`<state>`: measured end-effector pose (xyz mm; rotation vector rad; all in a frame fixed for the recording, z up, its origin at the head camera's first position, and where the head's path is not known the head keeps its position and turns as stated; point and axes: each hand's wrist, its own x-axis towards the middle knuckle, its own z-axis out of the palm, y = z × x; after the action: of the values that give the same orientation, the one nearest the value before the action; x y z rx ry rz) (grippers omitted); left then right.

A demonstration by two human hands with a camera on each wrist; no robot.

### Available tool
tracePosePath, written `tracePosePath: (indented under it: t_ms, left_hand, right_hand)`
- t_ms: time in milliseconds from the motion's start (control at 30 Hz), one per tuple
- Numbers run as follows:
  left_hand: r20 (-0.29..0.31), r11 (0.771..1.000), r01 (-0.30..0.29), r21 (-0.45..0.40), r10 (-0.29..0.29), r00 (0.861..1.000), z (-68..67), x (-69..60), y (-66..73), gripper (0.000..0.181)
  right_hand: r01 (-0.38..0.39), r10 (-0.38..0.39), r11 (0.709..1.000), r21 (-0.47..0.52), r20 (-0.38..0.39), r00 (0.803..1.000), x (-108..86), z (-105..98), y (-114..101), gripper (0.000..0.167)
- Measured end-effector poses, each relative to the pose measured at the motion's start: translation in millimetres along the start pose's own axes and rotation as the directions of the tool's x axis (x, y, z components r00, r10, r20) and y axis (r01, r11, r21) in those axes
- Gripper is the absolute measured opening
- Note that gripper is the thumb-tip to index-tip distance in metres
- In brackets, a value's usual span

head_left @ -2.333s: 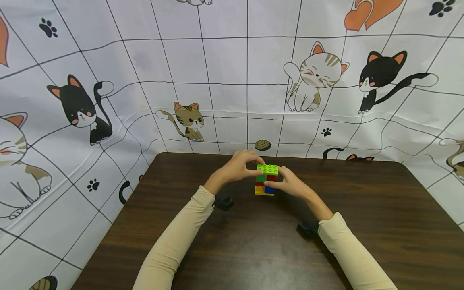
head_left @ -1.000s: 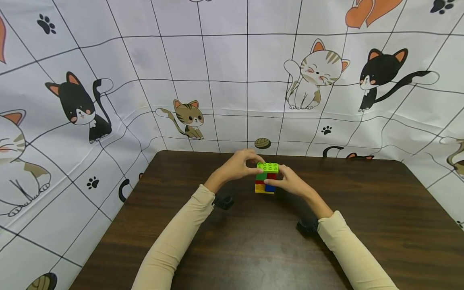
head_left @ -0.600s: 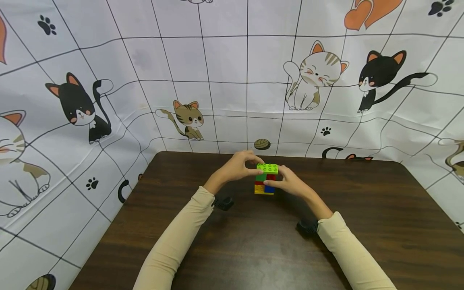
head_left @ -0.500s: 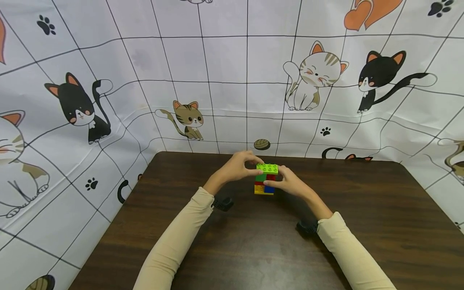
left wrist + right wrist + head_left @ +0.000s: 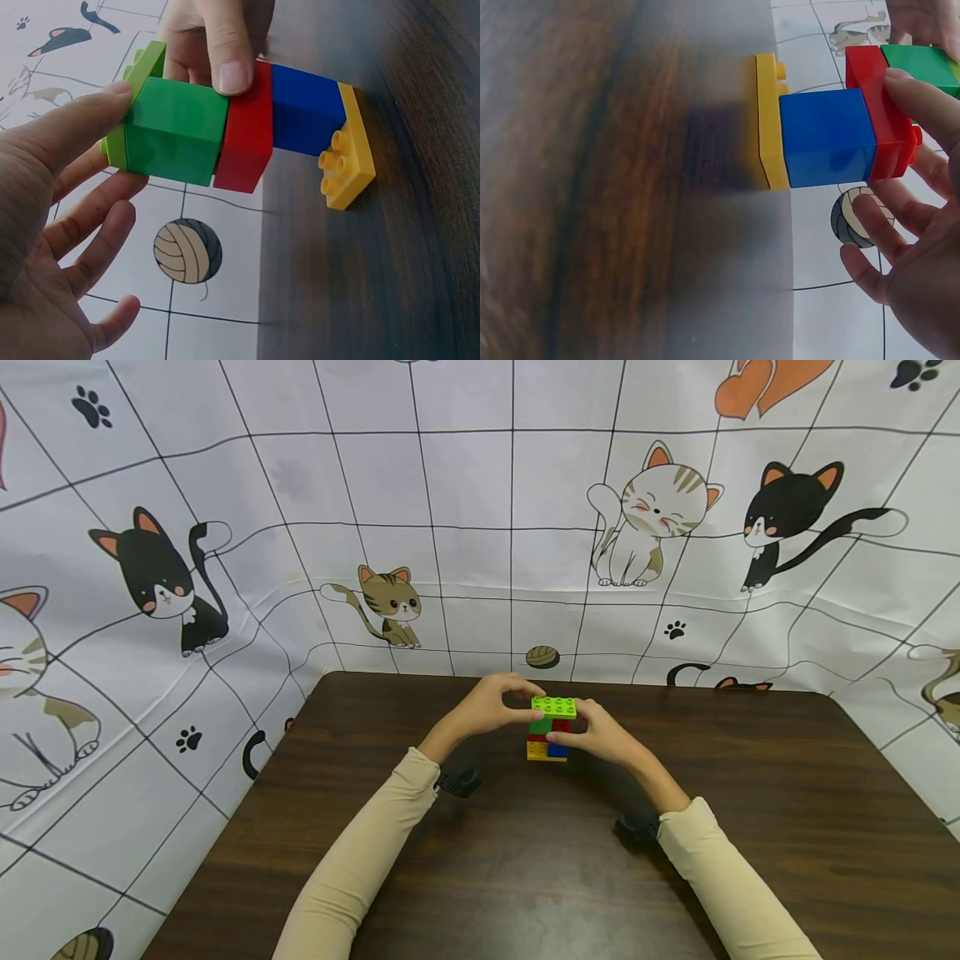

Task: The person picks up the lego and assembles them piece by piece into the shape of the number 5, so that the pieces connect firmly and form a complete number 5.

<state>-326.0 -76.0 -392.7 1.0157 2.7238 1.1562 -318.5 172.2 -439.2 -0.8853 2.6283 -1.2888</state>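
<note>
A small tower of toy building bricks is upright between both hands near the table's far side. On top is a lime-green studded brick (image 5: 553,707). Below it come a green brick (image 5: 178,129), a red brick (image 5: 247,139), a blue brick (image 5: 827,137) and a flat yellow brick (image 5: 769,124) at the bottom. My left hand (image 5: 487,704) pinches the lime-green brick between thumb and fingers. From the other side my right hand (image 5: 603,737) grips the red brick, thumb across its near face. Whether the yellow brick touches the tabletop I cannot tell.
The dark wooden table (image 5: 525,860) runs up to a white sheet (image 5: 465,485) printed with cats and grid lines, behind and at the left. A black wrist camera (image 5: 459,782) hangs under the left wrist, another black camera (image 5: 636,829) under the right.
</note>
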Motion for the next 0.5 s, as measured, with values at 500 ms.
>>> tracePosePath:
  t_ms: [500]
  left_hand:
    - [0.002, 1.0, 0.012, -0.017, -0.012, 1.0, 8.2, -5.8, -10.7, 0.049]
  right_hand:
    - [0.016, -0.016, 1.0, -0.005, 0.016, 1.0, 0.5, -7.6, 2.3, 0.043]
